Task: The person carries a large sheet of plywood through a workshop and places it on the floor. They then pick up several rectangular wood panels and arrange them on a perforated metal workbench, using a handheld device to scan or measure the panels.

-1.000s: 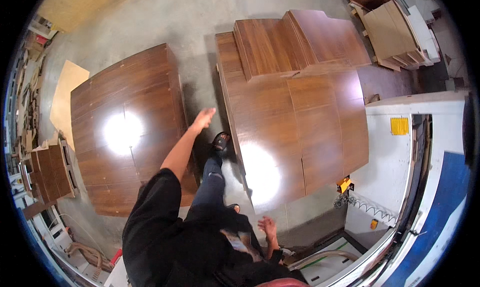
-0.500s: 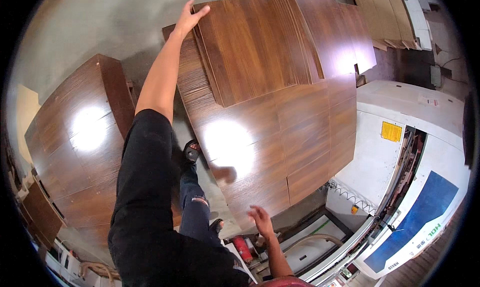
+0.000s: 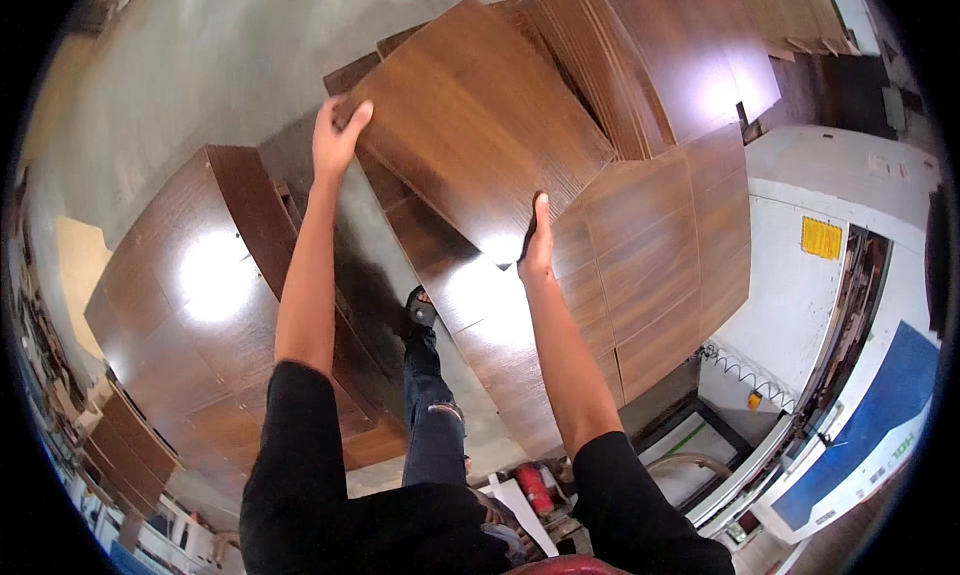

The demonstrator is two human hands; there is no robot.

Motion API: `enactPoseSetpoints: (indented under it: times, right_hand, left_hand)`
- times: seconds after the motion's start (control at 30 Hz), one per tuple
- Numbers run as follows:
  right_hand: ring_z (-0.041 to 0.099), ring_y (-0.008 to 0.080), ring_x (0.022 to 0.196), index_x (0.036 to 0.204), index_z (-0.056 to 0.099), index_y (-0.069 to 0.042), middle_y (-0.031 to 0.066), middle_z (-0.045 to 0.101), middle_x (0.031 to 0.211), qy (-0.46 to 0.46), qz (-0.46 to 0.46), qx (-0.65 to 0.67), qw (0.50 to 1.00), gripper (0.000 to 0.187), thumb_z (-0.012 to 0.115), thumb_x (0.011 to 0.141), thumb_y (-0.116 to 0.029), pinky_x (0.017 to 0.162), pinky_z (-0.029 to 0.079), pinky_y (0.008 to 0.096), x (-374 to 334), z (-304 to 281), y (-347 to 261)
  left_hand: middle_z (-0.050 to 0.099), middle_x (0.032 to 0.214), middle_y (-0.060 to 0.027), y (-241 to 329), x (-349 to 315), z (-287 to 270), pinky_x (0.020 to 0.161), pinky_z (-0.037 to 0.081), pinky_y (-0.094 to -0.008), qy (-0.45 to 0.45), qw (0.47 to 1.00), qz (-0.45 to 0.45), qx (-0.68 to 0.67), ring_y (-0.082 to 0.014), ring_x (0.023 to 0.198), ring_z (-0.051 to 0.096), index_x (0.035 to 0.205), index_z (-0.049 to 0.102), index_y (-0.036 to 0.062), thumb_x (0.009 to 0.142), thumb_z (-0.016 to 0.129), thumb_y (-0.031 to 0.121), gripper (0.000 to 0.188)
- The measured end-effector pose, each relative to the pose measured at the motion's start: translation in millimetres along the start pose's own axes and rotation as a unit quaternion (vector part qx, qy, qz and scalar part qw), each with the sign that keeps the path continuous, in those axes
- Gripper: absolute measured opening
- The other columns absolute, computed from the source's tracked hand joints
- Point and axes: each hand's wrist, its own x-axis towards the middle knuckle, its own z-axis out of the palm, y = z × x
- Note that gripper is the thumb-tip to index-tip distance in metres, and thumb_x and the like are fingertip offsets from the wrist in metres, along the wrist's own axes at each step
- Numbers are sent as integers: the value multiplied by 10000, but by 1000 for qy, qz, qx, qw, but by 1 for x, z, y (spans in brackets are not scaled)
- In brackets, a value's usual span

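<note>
A brown wood-grain board [image 3: 470, 125] is gripped by both my hands and lies turned at an angle over the wide stack of brown panels [image 3: 650, 255]. My left hand [image 3: 338, 140] closes on its left corner, with the thumb on top. On the near right edge of the board is my right hand [image 3: 538, 240], thumb up along the edge and the other fingers mostly hidden. Just right of the held board, a pile of similar boards [image 3: 610, 65] leans in a staggered row. Whether the board is fully lifted off the panels I cannot tell.
Another stack of brown panels [image 3: 190, 345] stands to my left, across a narrow strip of concrete floor. A white and blue machine [image 3: 790, 265] with a coiled cable is at right. Near my legs sits a red cylinder [image 3: 533, 488]. Cardboard-coloured sheets [image 3: 785, 10] lie at the far right.
My right hand has come up from low over the panels to grip the board's near edge. The board has swung round and away from the pile, and my left hand has come nearer with it.
</note>
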Motion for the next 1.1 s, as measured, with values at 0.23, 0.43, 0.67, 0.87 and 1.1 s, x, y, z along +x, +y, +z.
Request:
enactPoseSetpoints:
  times: [0.23, 0.43, 0.67, 0.87, 1.1]
  right_hand:
    - [370, 262, 1409, 1485, 346, 97, 169, 402, 1531, -25, 19, -98, 995, 883, 657, 930, -515, 1184, 266, 369, -26, -67, -6]
    - [352, 315, 1439, 1470, 345, 135, 236, 389, 1532, -10, 9, -79, 997, 929, 656, 919, -546, 1205, 235, 391, -116, -82, 14]
    - [423, 362, 1369, 1433, 415, 110, 271, 436, 1474, 33, 142, -118, 982, 1029, 612, 846, -711, 1155, 324, 447, -301, -189, 18]
    - [334, 448, 1426, 1471, 387, 92, 325, 396, 1493, 79, 138, -141, 977, 1199, 592, 744, -840, 1169, 287, 520, -514, -312, 36]
    - [477, 406, 1340, 1423, 502, 43, 288, 563, 1358, 266, 65, 20, 962, 1078, 661, 746, -780, 1130, 359, 451, -731, -418, 102]
  left_hand:
    - [539, 1376, -234, 32, -24, -57, 1060, 408, -434, -353, 914, -124, 156, -330, 1287, 510, 1401, 461, -45, 819, 708, 657, 945]
    - [390, 1549, -207, 33, -85, -41, 1199, 230, -412, -347, 913, -208, 55, -319, 1439, 359, 1507, 346, -65, 889, 631, 641, 981]
    - [561, 1384, -163, 116, -289, -78, 1080, 413, -417, -434, 832, -340, -53, -288, 1257, 548, 1419, 487, -58, 930, 626, 568, 806]
    - [518, 1406, -169, 106, -489, -118, 1065, 406, -429, -470, 828, -305, -33, -316, 1242, 519, 1450, 427, -58, 902, 677, 545, 852]
    - [534, 1387, -191, 138, -637, -65, 1034, 439, -447, -589, 762, -259, 76, -325, 1222, 538, 1442, 425, -55, 933, 646, 531, 807]
